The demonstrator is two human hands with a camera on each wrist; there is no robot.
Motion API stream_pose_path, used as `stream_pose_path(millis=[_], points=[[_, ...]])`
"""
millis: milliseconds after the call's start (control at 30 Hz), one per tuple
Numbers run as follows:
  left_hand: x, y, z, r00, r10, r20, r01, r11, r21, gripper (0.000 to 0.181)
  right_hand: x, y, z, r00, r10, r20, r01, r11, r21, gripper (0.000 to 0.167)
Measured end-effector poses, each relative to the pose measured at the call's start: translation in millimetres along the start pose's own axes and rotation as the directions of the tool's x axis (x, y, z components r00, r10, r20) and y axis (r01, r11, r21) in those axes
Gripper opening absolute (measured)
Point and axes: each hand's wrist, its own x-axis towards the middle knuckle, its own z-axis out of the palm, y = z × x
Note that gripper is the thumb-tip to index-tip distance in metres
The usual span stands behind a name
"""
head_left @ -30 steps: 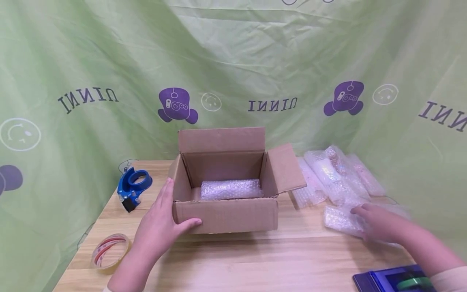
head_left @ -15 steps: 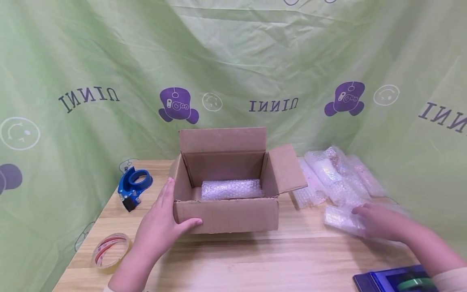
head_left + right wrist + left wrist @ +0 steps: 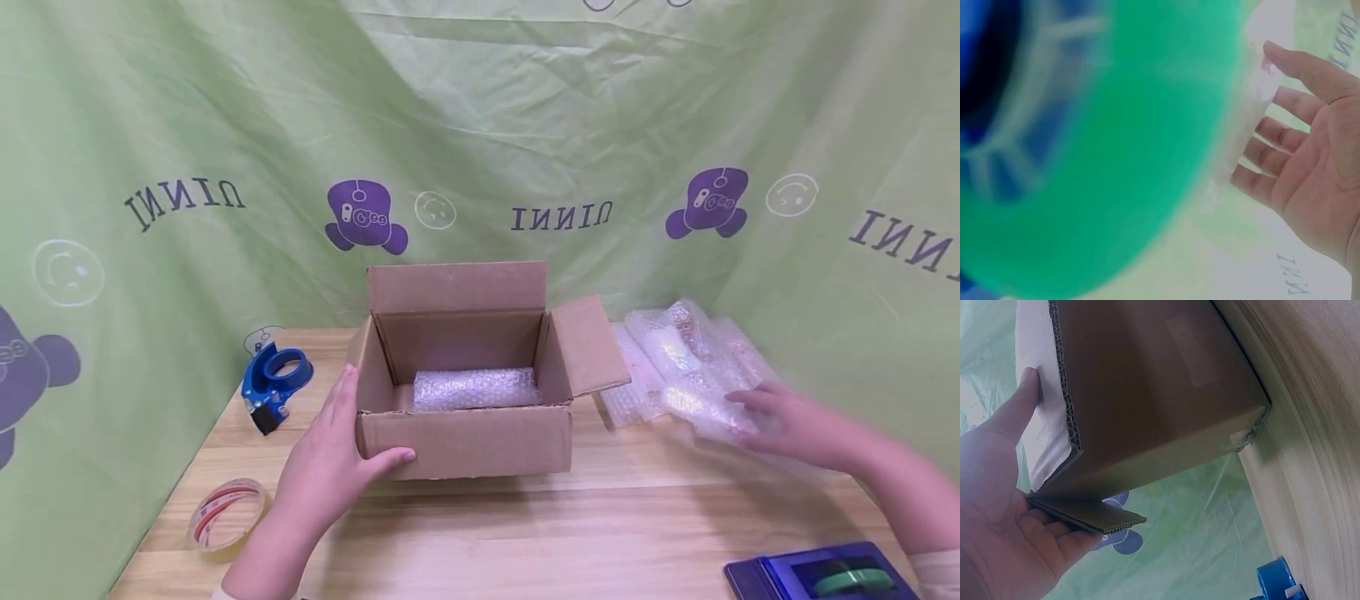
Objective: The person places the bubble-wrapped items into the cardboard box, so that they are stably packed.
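An open cardboard box point(image 3: 465, 446) stands mid-table with its flaps folded out. Inside it lies a bubble-wrapped package point(image 3: 476, 389). My left hand point(image 3: 322, 467) grips the box's front left corner; in the left wrist view the thumb lies on one flap point(image 3: 1047, 419) and the fingers are behind another. At the right, my right hand point(image 3: 787, 427) holds a second bubble-wrapped package point(image 3: 697, 408) between thumb and fingers, raised a little off the table, as its shadow shows. What is inside the wrap cannot be made out.
Several more bubble-wrapped packages point(image 3: 675, 346) lie at the back right. A blue tape dispenser point(image 3: 273, 387) and a clear tape roll point(image 3: 201, 529) are at the left. Front right is a blue tape holder point(image 3: 757, 577) with a green roll point(image 3: 855, 581), blurred large in the right wrist view. Green cloth hangs behind.
My right hand has lifted the bubble-wrapped package from the table's right side and shifted it slightly away from me. The left hand and the box have stayed put.
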Motion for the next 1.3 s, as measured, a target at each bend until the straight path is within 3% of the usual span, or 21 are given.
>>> stream_pose_path(millis=[433,733,967,1133,1300], points=[[0.1,0.5,-1.3,1.0,0.001,-0.002,-0.001,1.0,0.0,0.129,13.8,-25,-42,0.984,0.017,-0.177,-0.02,1.0,-0.015,0.064],[1.2,0.5,-2.4,1.0,-0.004,0.01,0.004,1.0,-0.003,0.129,28.9,-52,-67,0.945,-0.012,-0.328,0.026,0.999,0.04,0.054],[1.2,0.5,-3.1,1.0,-0.005,0.012,0.005,1.0,-0.003,0.129,44.1,-76,-77,0.908,-0.098,-0.407,0.115,0.993,0.017,0.05],[0.7,0.6,-3.6,1.0,-0.005,0.012,0.005,1.0,-0.005,0.129,54.5,-95,-82,0.886,-0.142,-0.442,0.153,0.988,-0.011,0.049],[0.5,-0.2,-2.9,1.0,0.001,0.006,-0.001,1.0,-0.003,0.129,66.3,-112,-85,0.875,-0.175,-0.451,0.186,0.982,-0.022,0.05]])
